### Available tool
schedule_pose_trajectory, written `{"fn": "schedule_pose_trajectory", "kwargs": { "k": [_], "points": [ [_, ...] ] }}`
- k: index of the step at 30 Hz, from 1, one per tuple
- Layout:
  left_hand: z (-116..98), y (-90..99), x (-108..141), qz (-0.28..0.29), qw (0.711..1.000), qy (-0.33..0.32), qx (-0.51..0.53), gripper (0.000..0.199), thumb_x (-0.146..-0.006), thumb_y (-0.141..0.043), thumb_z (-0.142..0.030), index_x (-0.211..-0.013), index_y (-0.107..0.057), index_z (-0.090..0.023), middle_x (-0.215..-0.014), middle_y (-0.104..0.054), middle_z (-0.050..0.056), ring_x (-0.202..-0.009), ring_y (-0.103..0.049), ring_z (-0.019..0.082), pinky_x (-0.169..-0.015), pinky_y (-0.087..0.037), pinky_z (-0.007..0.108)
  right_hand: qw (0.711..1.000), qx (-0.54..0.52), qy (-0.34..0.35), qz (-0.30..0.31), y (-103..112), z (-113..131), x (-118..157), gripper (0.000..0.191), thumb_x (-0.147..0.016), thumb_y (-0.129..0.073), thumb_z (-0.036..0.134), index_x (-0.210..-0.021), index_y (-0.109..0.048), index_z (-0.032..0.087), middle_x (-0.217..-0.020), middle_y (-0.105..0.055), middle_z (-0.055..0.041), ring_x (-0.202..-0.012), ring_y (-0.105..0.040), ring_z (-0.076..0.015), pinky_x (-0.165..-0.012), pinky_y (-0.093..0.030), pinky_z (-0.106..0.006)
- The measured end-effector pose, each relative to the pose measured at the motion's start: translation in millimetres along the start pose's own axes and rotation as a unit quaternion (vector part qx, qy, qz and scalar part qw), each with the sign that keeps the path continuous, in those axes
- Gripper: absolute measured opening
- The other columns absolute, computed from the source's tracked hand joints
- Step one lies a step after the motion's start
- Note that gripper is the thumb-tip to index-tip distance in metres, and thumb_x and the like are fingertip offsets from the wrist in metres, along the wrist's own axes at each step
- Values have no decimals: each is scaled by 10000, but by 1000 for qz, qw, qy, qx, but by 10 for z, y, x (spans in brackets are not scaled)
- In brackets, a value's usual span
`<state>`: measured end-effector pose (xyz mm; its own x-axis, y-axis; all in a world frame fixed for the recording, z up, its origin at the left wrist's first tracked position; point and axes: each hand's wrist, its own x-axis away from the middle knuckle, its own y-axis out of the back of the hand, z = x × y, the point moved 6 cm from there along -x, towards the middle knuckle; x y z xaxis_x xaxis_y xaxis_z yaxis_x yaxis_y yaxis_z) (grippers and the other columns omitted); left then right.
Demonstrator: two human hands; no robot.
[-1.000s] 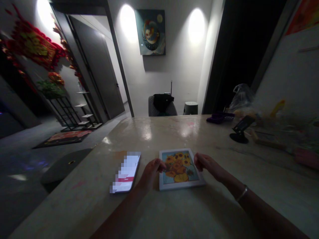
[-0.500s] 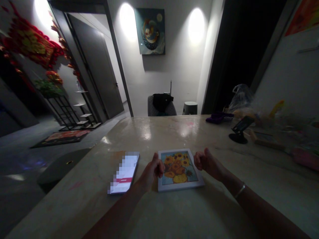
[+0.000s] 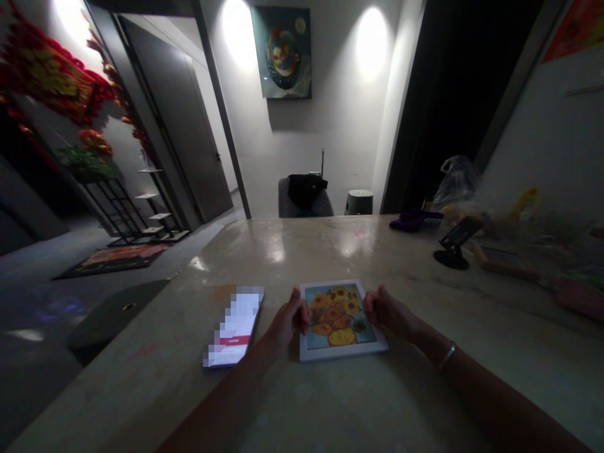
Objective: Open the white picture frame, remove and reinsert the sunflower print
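A white picture frame (image 3: 343,357) with a sunflower picture lies flat on the table, directly before me. My left hand (image 3: 289,319) is closed in a loose fist, thumb uppermost, and overlaps the frame's left edge. Over the right edge of the frame is my right hand (image 3: 389,313), likewise curled shut, with a bangle on its wrist. I see nothing inside either fist. Whether the knuckles touch the frame I cannot tell. A phone (image 3: 237,327) with a lit, partly blurred screen lies left of my left hand.
On the marble-look table (image 3: 321,251), a black phone stand (image 3: 455,242) and a purple item (image 3: 415,220) stand at the right. Clutter and a clear plastic bag (image 3: 455,182) fill the far right. Beyond the table is a chair (image 3: 306,198); a stool (image 3: 123,314) is at the left.
My right hand has moved slightly left, onto the frame's right edge, and its thumb is lower. My left hand, the frame and the phone have barely changed place. The camera view has shifted a little.
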<state>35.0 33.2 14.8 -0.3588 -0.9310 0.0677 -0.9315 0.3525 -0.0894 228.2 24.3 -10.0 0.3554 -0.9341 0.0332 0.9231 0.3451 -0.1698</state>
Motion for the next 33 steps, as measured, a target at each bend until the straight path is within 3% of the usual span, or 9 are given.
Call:
{"fn": "schedule_pose_trajectory", "kwargs": {
  "k": [5,9,13,16,21,25,29,33],
  "points": [
    [-37,-16,61,-7,1000,-9,3,586,-647,-347,-721,-452,-429,-175,-501,-422,-32,-418,-372,70,-464,-317,234,998,38,20,-37,-53,64,66,530,-676,-368,704,-641,-461,183,-541,-409,34,-478,-372,-92,-468,-291,-222],
    [-81,65,91,-42,998,-48,-2,537,-688,-380,-649,-439,-435,-176,-482,-422,-26,-446,-387,84,-487,-325,237,980,190,45,-43,-186,129,116,467,-717,-412,623,-639,-490,170,-557,-452,19,-517,-422,-108,-509,-335,-238],
    [-91,184,122,-105,992,-59,-49,399,-716,-450,-486,-465,-453,-176,-460,-422,-35,-459,-392,92,-485,-315,229,915,391,99,19,-464,219,234,290,-731,-533,449,-804,-568,170,-784,-551,-33,-707,-498,-155,-640,-395,-274],
    [-74,212,150,-142,985,-42,-84,270,-702,-485,-382,-529,-488,-174,-465,-428,-48,-463,-392,90,-473,-303,217,859,480,151,88,-704,265,337,325,-691,-614,378,-959,-559,202,-964,-546,-61,-870,-490,-192,-760,-394,-314],
    [-15,160,145,-153,983,-19,-105,204,-677,-507,-374,-669,-545,-174,-549,-507,-33,-513,-471,111,-497,-355,227,815,547,162,102,-816,223,369,194,-734,-588,283,-909,-572,203,-960,-535,-59,-892,-487,-186,-773,-403,-309],
    [-29,213,129,-185,974,-45,-121,242,-681,-491,-394,-738,-561,-169,-678,-582,5,-625,-542,150,-566,-409,257,816,545,182,73,-763,204,352,141,-771,-533,220,-908,-555,192,-975,-529,-67,-928,-482,-185,-814,-400,-323],
    [-43,310,142,-240,961,-49,-129,271,-683,-481,-380,-811,-574,-160,-801,-612,40,-702,-563,165,-622,-427,278,849,481,217,-23,-602,270,317,114,-784,-504,202,-896,-522,187,-964,-530,-70,-933,-481,-185,-830,-397,-342],
    [-26,274,140,-229,968,-28,-99,292,-685,-486,-375,-846,-581,-150,-794,-622,49,-691,-573,170,-604,-431,283,884,391,227,-116,-422,312,291,55,-778,-495,208,-831,-483,198,-860,-522,-40,-804,-498,-164,-721,-427,-305]
  ]
}}
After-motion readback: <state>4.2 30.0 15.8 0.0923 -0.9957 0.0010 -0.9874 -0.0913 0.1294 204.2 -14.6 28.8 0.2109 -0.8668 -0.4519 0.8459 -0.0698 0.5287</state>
